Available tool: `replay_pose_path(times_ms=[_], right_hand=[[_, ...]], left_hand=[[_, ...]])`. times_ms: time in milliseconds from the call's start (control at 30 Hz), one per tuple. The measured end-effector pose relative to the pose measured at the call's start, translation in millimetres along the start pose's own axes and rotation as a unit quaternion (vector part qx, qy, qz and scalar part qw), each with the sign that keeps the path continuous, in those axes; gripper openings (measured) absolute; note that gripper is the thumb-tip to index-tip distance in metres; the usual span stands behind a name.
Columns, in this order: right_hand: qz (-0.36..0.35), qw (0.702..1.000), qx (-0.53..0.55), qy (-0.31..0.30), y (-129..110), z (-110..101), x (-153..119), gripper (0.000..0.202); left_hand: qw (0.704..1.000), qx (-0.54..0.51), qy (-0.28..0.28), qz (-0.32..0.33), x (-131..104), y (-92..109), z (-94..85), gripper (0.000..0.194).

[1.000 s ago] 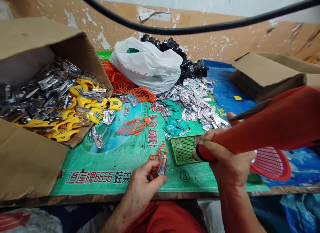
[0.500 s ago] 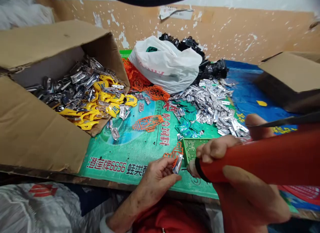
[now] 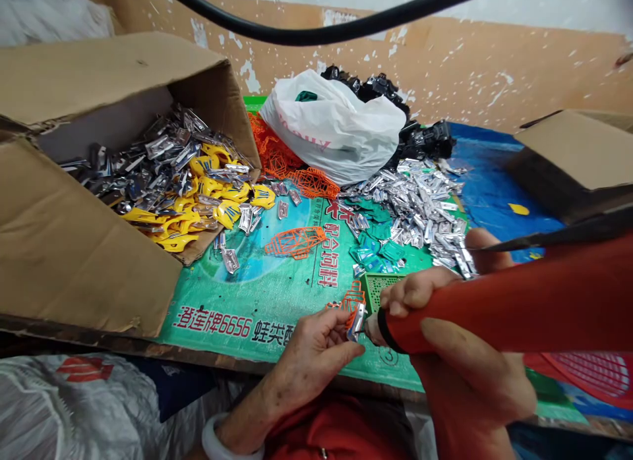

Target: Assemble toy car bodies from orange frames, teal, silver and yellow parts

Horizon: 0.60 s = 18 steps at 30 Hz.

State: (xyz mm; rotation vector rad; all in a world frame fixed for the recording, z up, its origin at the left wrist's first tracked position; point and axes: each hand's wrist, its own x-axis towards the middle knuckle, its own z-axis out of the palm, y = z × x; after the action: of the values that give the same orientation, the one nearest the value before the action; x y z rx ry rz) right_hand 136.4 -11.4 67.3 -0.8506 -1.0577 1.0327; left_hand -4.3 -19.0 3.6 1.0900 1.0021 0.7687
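Note:
My left hand pinches a small silver metal clip together with an orange plastic mesh piece, low in the middle of the view. My right hand grips a long red tool by its body. The black-ringed tip of that tool sits right against the clip. Under both hands lies a green perforated plate on the green printed mat.
An open cardboard box at left spills silver clips and yellow plastic parts. A pile of silver clips and green pieces lies at centre right, behind it a white plastic bag, black parts and orange mesh. Another cardboard box stands far right.
My left hand has brought the clip and orange piece closer to the tool's tip, and the tool has shifted left until they meet. The view has tilted slightly.

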Motion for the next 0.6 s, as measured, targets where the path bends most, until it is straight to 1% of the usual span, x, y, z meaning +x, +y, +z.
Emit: replay_pose_path(times_ms=[267, 433, 600], right_hand=[[0.003, 1.000, 0.018, -0.007, 0.7, 2.5, 1.3, 0.063], [0.002, 1.000, 0.007, -0.006, 4.0, 0.2, -0.1, 0.063], [-0.003, 1.000, -0.006, -0.014, 6.2, 1.1, -1.9, 0.066]], left_hand=[[1.000, -0.001, 0.005, -0.002, 2.9, -5.8, -0.5, 0.024], [1.000, 0.009, 0.016, -0.004, 3.3, -7.0, 0.2, 0.021], [1.000, 0.008, 0.020, -0.006, 3.1, -7.0, 2.9, 0.022]])
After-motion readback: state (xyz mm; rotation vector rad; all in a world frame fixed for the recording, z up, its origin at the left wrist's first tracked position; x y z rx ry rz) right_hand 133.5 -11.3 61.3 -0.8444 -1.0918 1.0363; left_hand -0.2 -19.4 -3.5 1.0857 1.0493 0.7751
